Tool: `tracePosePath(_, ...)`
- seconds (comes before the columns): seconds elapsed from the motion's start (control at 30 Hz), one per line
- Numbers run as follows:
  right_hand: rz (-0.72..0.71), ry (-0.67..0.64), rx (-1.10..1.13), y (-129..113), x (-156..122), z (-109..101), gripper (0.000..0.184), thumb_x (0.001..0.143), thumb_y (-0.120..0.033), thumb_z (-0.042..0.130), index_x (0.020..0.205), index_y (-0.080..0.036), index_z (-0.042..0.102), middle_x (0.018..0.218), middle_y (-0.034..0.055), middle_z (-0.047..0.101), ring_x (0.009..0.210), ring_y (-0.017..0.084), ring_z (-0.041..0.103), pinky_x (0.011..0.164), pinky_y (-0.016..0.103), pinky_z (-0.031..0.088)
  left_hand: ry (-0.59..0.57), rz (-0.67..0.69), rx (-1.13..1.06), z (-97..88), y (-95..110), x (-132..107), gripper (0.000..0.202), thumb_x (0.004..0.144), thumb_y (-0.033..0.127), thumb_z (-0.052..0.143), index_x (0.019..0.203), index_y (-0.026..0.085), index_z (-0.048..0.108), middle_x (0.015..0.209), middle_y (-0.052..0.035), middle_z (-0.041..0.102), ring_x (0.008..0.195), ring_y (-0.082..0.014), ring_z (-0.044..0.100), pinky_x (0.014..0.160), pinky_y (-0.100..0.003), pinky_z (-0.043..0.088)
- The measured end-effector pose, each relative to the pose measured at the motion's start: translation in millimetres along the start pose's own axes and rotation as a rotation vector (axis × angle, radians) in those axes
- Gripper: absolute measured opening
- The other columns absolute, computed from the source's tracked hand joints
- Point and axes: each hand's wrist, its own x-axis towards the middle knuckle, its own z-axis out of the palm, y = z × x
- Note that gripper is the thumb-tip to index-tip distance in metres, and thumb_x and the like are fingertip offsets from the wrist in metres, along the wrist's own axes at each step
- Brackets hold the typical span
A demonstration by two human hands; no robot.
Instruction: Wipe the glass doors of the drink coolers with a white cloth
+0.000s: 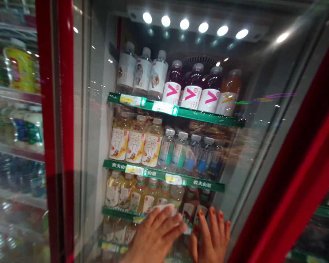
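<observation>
My left hand point(156, 235) lies flat against the glass door point(263, 146) of a drinks fridge, low down, fingers stretched up and to the right. A pale patch shows at its fingertips; I cannot tell whether it is a cloth or a bottle label behind the glass. My right hand point(212, 239), with orange-painted nails, is pressed flat on the glass just to the right, fingers spread upward. Neither hand grips anything. Behind the glass, level with my hands, stand bottles of yellow tea point(138, 195).
Green shelves point(178, 111) hold rows of bottles: white and dark red ones on top point(192, 89), tea and water below point(178, 149). The door's red frame point(304, 175) slants down the right side. A red post point(57, 128) separates another stocked fridge at the left point(19, 69).
</observation>
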Motion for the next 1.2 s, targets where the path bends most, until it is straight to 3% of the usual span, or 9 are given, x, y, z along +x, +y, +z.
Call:
tracePosePath(0.1, 0.021, -0.006, -0.001, -2, -2, -1, 0.078, 0.1, -0.018, 0.057, 0.174, -0.019, 0.032, 0.18, 0.0104, 0.029, 0.169, 0.032, 0.026, 0.141, 0.058, 0.019, 0.054, -0.314, 0.062, -16.7, -39, -10, 0.087, 0.102, 0.024, 0.059, 0.178, 0.023, 0.015, 0.186, -0.0033, 0.008, 0.174, -0.0236, 0.01, 0.145, -0.044, 0.007)
tracePosePath(0.23, 0.032, -0.007, 0.001, -3, -2, -1, 0.079, 0.1, -0.017, 0.058, 0.174, -0.019, 0.032, 0.18, 0.0098, 0.03, 0.169, 0.032, 0.027, 0.141, 0.058, 0.02, 0.144, -0.604, 0.076, -24.3, -59, 28, 0.088, 0.107, 0.027, 0.052, 0.178, 0.014, 0.002, 0.186, -0.0104, -0.005, 0.174, -0.0272, -0.002, 0.144, -0.049, 0.001)
tracePosePath(0.43, -0.007, 0.014, -0.004, 1, 1, 0, 0.078, 0.1, -0.017, 0.056, 0.174, -0.016, 0.032, 0.18, 0.012, 0.028, 0.17, 0.031, 0.025, 0.142, 0.052, 0.017, 0.048, -0.177, 0.079, -2.1, -10, 22, 0.086, 0.099, 0.016, 0.053, 0.177, 0.023, 0.019, 0.185, -0.0004, 0.016, 0.173, -0.021, 0.014, 0.146, -0.042, 0.006)
tracePosePath(0.53, -0.027, 0.013, -0.013, 4, -2, 2, 0.081, 0.097, -0.017, 0.058, 0.174, -0.015, 0.033, 0.18, 0.0131, 0.029, 0.169, 0.031, 0.025, 0.142, 0.051, 0.017, 0.101, -0.412, 0.104, -14.0, -47, 8, 0.086, 0.104, 0.026, 0.056, 0.178, 0.02, 0.013, 0.186, -0.0041, 0.01, 0.174, -0.0242, 0.008, 0.146, -0.047, 0.006)
tracePosePath(0.67, -0.022, 0.003, 0.002, 5, -3, 2, 0.08, 0.098, -0.018, 0.056, 0.174, -0.014, 0.032, 0.18, 0.0138, 0.028, 0.17, 0.032, 0.024, 0.142, 0.052, 0.015, 0.206, -0.7, 0.051, -26.2, -73, 46, 0.083, 0.111, 0.034, 0.046, 0.178, 0.021, 0.001, 0.187, -0.007, -0.004, 0.174, -0.0314, -0.002, 0.143, -0.059, 0.001)
tracePosePath(0.8, -0.004, -0.007, -0.024, -2, -1, 2, 0.075, 0.104, -0.022, 0.049, 0.175, -0.013, 0.028, 0.182, 0.0144, 0.024, 0.171, 0.032, 0.02, 0.142, 0.056, 0.012, 0.04, -0.165, 0.0, -3.6, -10, 67, 0.077, 0.108, 0.042, 0.05, 0.177, 0.028, 0.021, 0.185, -0.0007, 0.02, 0.174, -0.0274, 0.011, 0.144, -0.05, 0.001)
tracePosePath(0.9, 0.106, -0.03, -0.108, -9, -1, 4, 0.075, 0.109, -0.03, 0.044, 0.175, -0.004, 0.02, 0.182, 0.0228, 0.013, 0.172, 0.038, 0.008, 0.139, 0.07, 0.011, 0.001, 0.069, -0.019, 2.6, 12, 43, 0.077, 0.105, 0.032, 0.052, 0.176, 0.034, 0.023, 0.187, 0.006, 0.011, 0.173, -0.0242, 0.015, 0.144, -0.044, 0.01)
tracePosePath(1.1, 0.163, -0.076, -0.166, -15, -2, 7, 0.077, 0.109, -0.034, 0.047, 0.175, -0.005, 0.019, 0.181, 0.0249, 0.014, 0.172, 0.041, 0.009, 0.134, 0.079, 0.02, 0.204, -0.557, 0.103, -15.0, -42, 57, 0.089, 0.108, 0.028, 0.052, 0.176, 0.009, -0.002, 0.186, -0.0111, -0.014, 0.174, -0.0269, -0.01, 0.143, -0.047, -0.002)
tracePosePath(1.2, 0.175, -0.081, -0.146, -14, -5, 5, 0.076, 0.108, -0.03, 0.048, 0.175, -0.006, 0.02, 0.18, 0.0245, 0.016, 0.171, 0.041, 0.012, 0.132, 0.079, 0.024, 0.14, -0.401, 0.034, -1.3, -9, 69, 0.084, 0.107, 0.024, 0.048, 0.177, 0.011, 0.003, 0.187, -0.0102, -0.002, 0.174, -0.0286, 0.0, 0.143, -0.049, 0.001)
